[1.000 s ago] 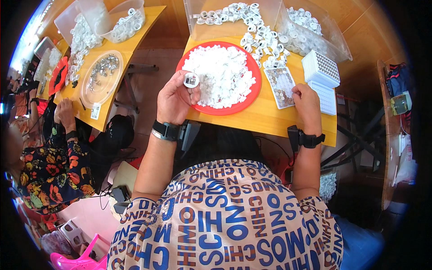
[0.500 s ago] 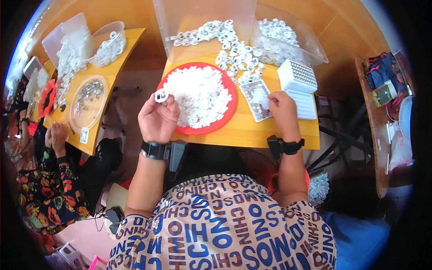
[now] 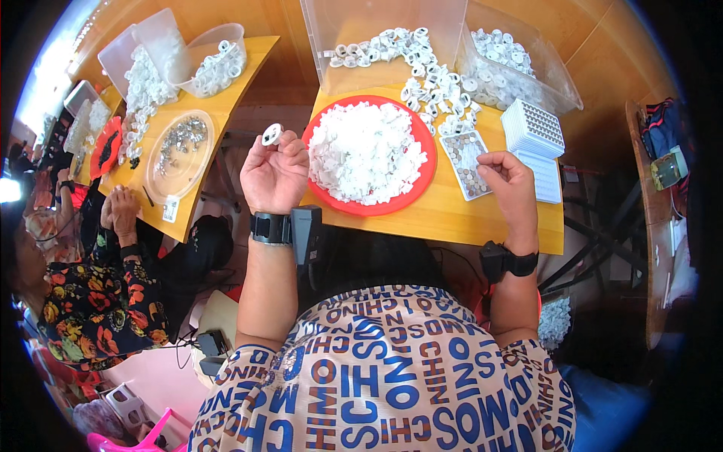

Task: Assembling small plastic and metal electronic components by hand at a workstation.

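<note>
My left hand (image 3: 275, 179) is raised left of the red plate, palm up. Between its thumb and fingertips it pinches a small round white plastic part (image 3: 272, 135) with a dark middle. A heap of small white pieces (image 3: 367, 151) covers most of the round red plate (image 3: 431, 160). Thumb and forefinger together, my right hand (image 3: 514, 184) is at the right side of a shallow white tray (image 3: 472, 198) holding small grey discs (image 3: 476, 181). Whatever those fingers may hold is too small to make out. Similar white round parts (image 3: 433, 90) lie loose behind the plate and tray.
Stacked white trays (image 3: 533, 126) stand at the right table edge. A clear bin (image 3: 568, 90) of white parts is behind, beside an upright clear panel (image 3: 324, 45). On the left, a co-worker's hands (image 3: 120, 211) rest by another table with a clear round tray (image 3: 213, 128).
The view has swung a little, shifting the table rightward. My left hand has drawn away from the red plate, still pinching the white part, now tilted. My right hand stays by the disc tray.
</note>
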`<state>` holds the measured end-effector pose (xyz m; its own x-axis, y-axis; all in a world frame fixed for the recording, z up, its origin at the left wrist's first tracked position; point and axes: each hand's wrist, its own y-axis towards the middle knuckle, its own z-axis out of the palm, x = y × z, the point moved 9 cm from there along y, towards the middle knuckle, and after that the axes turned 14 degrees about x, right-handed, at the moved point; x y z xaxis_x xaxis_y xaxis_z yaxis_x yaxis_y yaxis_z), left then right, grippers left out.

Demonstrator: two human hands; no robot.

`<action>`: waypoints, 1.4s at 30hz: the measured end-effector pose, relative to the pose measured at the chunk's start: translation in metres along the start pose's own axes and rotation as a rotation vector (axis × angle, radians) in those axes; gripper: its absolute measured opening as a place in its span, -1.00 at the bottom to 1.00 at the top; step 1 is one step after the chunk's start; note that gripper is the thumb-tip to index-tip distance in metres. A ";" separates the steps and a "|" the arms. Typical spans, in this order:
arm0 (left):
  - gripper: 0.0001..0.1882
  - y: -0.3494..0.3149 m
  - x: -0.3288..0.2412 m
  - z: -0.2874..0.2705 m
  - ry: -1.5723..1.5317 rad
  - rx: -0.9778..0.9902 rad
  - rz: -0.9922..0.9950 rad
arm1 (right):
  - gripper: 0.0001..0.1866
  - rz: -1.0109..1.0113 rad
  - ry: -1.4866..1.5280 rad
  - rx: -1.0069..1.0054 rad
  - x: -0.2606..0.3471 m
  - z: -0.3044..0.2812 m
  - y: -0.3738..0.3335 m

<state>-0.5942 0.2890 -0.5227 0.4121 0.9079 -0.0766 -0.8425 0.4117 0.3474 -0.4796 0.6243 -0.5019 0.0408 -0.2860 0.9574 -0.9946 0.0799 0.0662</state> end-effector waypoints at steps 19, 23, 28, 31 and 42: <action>-0.75 -0.022 0.079 0.049 0.611 -0.054 -0.223 | -0.81 -0.673 -0.271 0.046 0.152 0.115 -0.004; -0.77 -0.022 0.085 0.049 0.640 -0.029 -0.270 | -0.81 -0.686 -0.380 0.038 0.147 0.127 -0.008; -0.78 -0.024 0.085 0.048 0.707 -0.048 -0.265 | -0.79 -0.715 -0.464 0.024 0.147 0.132 -0.010; -0.79 -0.025 0.086 0.047 0.741 -0.070 -0.269 | -0.78 -0.723 -0.495 0.023 0.144 0.134 -0.011; -0.86 -0.028 0.085 0.042 0.826 -0.133 -0.315 | -0.81 -0.706 -0.524 0.061 0.142 0.138 -0.014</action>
<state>-0.5209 0.3516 -0.4998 0.2929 0.4971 -0.8168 -0.7867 0.6108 0.0896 -0.4732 0.4503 -0.4057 0.6136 -0.6517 0.4459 -0.7579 -0.3277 0.5641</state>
